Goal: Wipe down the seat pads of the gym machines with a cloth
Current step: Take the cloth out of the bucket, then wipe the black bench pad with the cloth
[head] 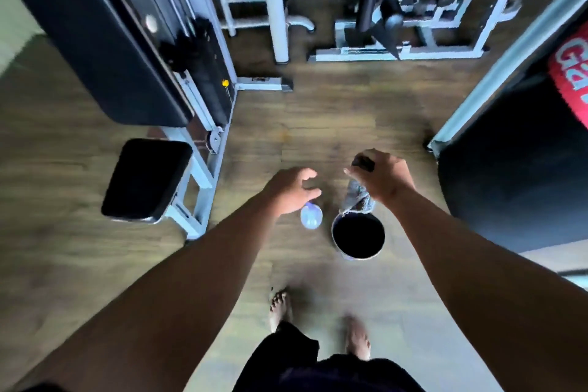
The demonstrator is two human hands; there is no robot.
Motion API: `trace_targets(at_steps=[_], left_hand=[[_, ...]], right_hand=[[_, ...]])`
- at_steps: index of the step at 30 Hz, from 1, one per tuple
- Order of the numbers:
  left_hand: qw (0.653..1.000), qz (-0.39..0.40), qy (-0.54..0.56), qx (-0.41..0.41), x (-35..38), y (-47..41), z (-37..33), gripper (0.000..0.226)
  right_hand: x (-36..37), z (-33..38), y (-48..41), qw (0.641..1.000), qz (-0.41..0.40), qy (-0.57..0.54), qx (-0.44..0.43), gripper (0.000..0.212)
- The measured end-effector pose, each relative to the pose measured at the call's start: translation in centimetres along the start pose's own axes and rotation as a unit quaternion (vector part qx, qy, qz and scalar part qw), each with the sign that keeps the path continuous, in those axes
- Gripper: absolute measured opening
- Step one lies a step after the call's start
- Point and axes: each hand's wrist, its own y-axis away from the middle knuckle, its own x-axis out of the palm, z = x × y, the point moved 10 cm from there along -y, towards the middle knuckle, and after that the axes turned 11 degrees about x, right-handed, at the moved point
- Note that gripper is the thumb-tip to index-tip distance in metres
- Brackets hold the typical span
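My right hand (383, 178) grips a grey cloth (358, 197) that hangs down over a small dark bucket (358, 237) on the wooden floor. My left hand (294, 189) hovers with relaxed, spread fingers just above a clear plastic bottle (311, 216) standing beside the bucket; whether it touches the bottle is unclear. A black seat pad (146, 180) on a grey machine frame sits to the left, with a long black back pad (92, 35) above it. The picture is motion-blurred.
Grey machine frames (397, 52) and a white post (275, 3) stand at the back. A dark mat (515, 184) and a red pad (572, 79) lie at the right behind a slanted grey bar. My bare feet (281, 305) stand on the floor below.
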Motion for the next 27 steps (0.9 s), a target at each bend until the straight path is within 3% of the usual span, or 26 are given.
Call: trace_targets(at_steps=[6,14,21,27], left_hand=[[0.989,-0.100,0.015,-0.110,-4.6,11.3,6.2,0.055],[0.950,-0.183,0.019,-0.254,-8.0,30.5,16.8,0.058],[0.944,-0.182,-0.023,-0.275,-12.4,44.2,27.5,0.057],[0.955,-0.166,-0.052,-0.242,-17.4,48.6,34.5,0.054]], right_hand=[[4.7,10.1,5.5,0.988,0.065,0.014,-0.139,0.036],[14.9,21.8,17.6,0.954,0.164,0.034,-0.249,0.039],[25.5,32.1,28.2,0.934,0.193,0.059,-0.295,0.038],[32.6,38.0,32.3,0.949,0.176,0.045,-0.258,0.045]])
